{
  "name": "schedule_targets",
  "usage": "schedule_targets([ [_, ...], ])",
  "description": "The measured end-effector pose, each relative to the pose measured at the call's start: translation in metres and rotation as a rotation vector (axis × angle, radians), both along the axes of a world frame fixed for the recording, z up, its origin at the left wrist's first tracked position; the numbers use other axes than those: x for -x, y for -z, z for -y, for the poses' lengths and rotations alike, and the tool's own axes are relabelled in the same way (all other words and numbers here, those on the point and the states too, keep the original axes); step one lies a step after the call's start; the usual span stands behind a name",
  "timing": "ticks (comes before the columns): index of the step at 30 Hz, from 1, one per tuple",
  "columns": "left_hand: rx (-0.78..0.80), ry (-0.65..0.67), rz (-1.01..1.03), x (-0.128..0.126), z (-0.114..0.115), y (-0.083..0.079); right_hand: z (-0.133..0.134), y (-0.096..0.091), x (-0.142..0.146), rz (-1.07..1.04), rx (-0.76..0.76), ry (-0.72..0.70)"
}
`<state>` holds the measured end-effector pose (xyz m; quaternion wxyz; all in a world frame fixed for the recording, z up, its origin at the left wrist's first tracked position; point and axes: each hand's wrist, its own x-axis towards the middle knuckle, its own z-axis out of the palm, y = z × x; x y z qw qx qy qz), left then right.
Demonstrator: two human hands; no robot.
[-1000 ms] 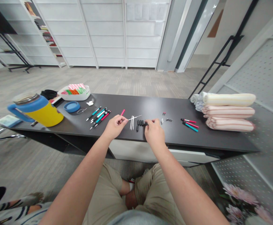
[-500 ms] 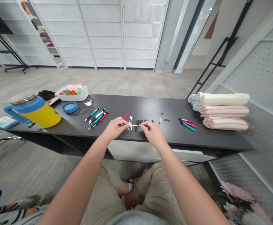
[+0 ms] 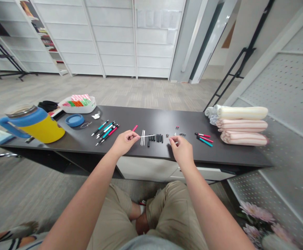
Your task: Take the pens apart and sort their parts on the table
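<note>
Rod, white: being held above the dark table, in front of the person. Its long axis is running nearly level across the view, the free end pointing right and tilting slightly up. The other end is being pinched between the fingertips of the left hand.

Hidden or unclear: the pinched end is being covered by the fingers; the free tip is being blurred against black tubes behind it. Whether the loose rods beneath are being touched cannot be told.

Appearance: slim, straight, plain white; being matched in look by the loose rods, which are lying side by side, pointing away from the person.

Right hand: being kept apart from the rod, thumb and forefinger drawn close together; whether anything is being gripped cannot be told. Metal bits, too small to be identified, are lying just beyond it and being partly covered.

Red stick: lying behind the left hand, its near end being hidden.

Outward, left: pens, teal, black, white and red, are being grouped in a slanting cluster; a blue and yellow mug is standing farther off.

Outward, right: red and teal barrels are lying together; rolled towels are being stacked beyond.
</note>
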<state>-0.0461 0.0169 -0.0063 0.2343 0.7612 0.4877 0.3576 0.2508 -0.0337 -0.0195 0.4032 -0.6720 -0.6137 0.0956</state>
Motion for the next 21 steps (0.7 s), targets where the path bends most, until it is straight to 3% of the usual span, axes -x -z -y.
schedule_targets([
  [11, -0.006, -0.013, 0.017, -0.001, 0.002, 0.001, -0.008, 0.002, 0.014, 0.319, 0.081, 0.116],
  [21, 0.007, -0.022, 0.006, -0.001, 0.002, -0.001, -0.006, 0.005, 0.014, 0.289, 0.003, 0.111],
])
